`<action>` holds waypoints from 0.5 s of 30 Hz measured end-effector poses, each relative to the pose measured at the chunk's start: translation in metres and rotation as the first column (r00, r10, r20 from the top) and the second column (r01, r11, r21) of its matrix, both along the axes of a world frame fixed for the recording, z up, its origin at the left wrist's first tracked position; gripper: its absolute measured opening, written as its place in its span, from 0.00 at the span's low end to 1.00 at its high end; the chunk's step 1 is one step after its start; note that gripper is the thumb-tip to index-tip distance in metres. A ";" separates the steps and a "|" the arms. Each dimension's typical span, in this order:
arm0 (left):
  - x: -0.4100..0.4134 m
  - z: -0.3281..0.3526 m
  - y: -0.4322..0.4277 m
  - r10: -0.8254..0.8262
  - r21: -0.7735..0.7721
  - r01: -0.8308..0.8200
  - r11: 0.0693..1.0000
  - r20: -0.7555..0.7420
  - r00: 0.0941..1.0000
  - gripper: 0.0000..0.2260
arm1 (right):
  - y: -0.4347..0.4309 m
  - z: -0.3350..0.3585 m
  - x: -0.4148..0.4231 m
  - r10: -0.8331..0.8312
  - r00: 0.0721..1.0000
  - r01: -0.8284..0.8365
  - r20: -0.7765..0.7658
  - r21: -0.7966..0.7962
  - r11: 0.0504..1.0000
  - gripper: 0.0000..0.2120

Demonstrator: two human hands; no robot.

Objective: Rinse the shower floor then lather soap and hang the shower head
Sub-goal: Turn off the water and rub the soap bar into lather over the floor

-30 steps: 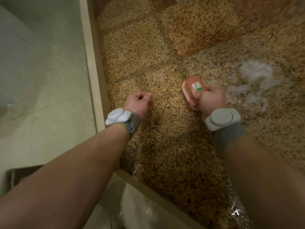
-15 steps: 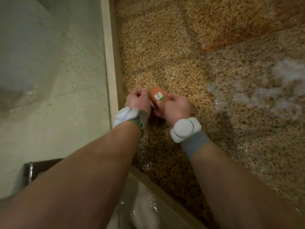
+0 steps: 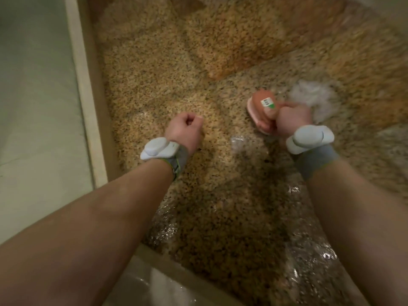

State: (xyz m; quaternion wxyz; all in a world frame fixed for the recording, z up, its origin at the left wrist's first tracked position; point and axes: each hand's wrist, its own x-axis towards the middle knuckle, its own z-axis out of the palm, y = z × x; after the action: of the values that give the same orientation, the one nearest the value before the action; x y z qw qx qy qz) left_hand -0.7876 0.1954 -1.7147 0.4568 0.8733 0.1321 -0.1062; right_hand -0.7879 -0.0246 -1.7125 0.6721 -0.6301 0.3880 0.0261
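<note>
The orange object (image 3: 262, 107) is blurred, its label unreadable; the right hand (image 3: 291, 120) hides its near end. Just beyond it, the foam (image 3: 313, 98) is smeared. Left of it, the left hand (image 3: 185, 131) hides its own fingertips

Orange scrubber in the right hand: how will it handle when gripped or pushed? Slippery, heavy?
Probably slippery: the orange scrubber is held near white foam, and the floor glistens wet. Likely light and rigid: the right hand alone grips it and it shows no bending. Unlikely to roll, given its flat pink underside.
</note>
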 end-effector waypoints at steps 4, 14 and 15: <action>-0.010 0.015 -0.026 -0.398 0.170 0.375 0.911 0.124 0.909 0.11 | -0.012 0.003 -0.037 0.286 0.951 -0.288 0.120 0.000 0.958 0.14; -0.069 0.011 -0.066 -0.920 0.443 0.866 0.233 -0.189 0.344 0.29 | -0.017 -0.004 -0.132 0.725 0.677 -0.730 -0.129 -0.249 0.637 0.20; -0.067 0.009 -0.064 -0.915 0.452 0.861 0.233 -0.199 0.352 0.28 | -0.014 -0.006 -0.131 0.712 0.692 -0.715 -0.122 -0.250 0.653 0.19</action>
State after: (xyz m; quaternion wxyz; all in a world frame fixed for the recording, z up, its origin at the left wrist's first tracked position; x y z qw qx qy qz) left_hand -0.8545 0.1314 -1.7059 0.0866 0.8787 -0.3896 -0.2620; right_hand -0.9189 -0.0385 -1.7183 0.5099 -0.8191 0.1133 0.2372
